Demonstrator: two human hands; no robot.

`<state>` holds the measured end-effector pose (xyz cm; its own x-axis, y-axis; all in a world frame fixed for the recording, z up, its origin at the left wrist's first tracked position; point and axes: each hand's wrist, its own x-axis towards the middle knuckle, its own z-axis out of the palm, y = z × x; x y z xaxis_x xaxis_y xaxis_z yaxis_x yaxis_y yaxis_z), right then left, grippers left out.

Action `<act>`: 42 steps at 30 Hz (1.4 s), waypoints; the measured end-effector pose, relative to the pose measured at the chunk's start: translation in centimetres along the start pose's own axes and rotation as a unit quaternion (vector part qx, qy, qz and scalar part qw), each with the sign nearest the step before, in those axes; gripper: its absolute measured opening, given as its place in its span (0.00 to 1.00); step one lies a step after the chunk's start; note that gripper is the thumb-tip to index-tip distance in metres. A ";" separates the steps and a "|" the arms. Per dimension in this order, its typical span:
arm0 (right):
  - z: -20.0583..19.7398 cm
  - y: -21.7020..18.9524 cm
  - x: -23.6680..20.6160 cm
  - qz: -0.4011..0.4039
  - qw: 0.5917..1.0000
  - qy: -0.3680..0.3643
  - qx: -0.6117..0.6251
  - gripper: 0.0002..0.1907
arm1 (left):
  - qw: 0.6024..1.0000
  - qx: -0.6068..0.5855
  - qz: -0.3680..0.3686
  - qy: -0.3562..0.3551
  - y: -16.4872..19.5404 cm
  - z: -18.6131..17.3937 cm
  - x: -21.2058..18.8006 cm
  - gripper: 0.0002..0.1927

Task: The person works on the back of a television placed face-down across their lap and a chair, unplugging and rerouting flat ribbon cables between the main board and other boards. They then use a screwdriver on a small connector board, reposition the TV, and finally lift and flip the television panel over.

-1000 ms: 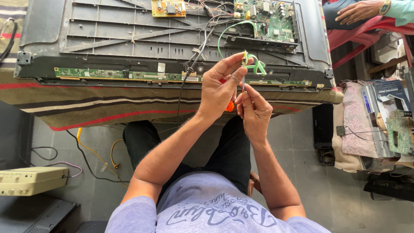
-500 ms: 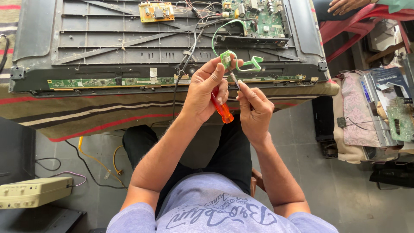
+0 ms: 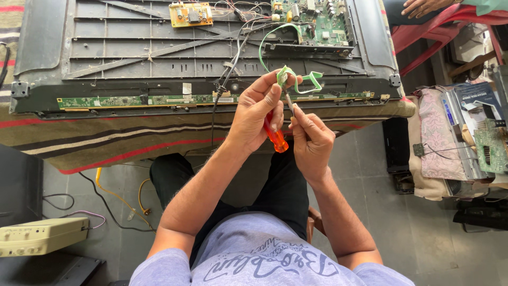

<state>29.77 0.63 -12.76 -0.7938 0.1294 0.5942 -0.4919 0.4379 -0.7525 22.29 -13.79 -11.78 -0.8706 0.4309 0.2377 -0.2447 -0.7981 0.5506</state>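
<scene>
At the centre of the head view, above the lap, both hands met over the near edge of the opened flat-panel television (image 3: 132,53), which lay back-up on a striped cloth (image 3: 106,143). The left hand (image 3: 256,114) pinched a light green flat ribbon cable (image 3: 296,79) between thumb and fingertips, while an orange translucent-handled screwdriver (image 3: 276,139) sat tucked in the same palm. The right hand (image 3: 312,140) was closed around the screwdriver's thin metal shaft (image 3: 289,103), just below the cable's folded end. The step in hand looked like working the cable's end with the tool's tip; the next move would call for a steady pinch and fine tip control. The cable trailed up toward the green circuit board (image 3: 317,24) at upper right. Another person's hand (image 3: 420,7) rested at the top right corner.
</scene>
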 end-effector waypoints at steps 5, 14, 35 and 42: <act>-0.2 0.2 -0.1 -0.011 1.000 -0.003 0.002 0.14 | 1.000 -0.007 -0.016 -0.003 0.1 -0.1 -0.2 0.19; -1.3 0.6 0.8 -0.073 0.993 -0.003 -0.096 0.14 | 0.998 -0.031 -0.051 0.008 0.4 -0.2 -0.4 0.22; -0.3 0.3 -0.6 -0.027 1.000 -0.004 -0.013 0.15 | 1.000 0.016 0.000 -0.002 -0.8 0.0 -0.4 0.18; 0.1 1.0 -1.6 0.058 0.994 -0.015 0.094 0.15 | 0.989 0.132 0.063 0.035 -1.4 1.1 -0.5 0.20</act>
<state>30.49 0.77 -14.44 -0.8581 0.1415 0.4937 -0.4521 0.2480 -0.8568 23.48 -12.43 -11.78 -0.9165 0.2981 0.2666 -0.0214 -0.7021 0.7117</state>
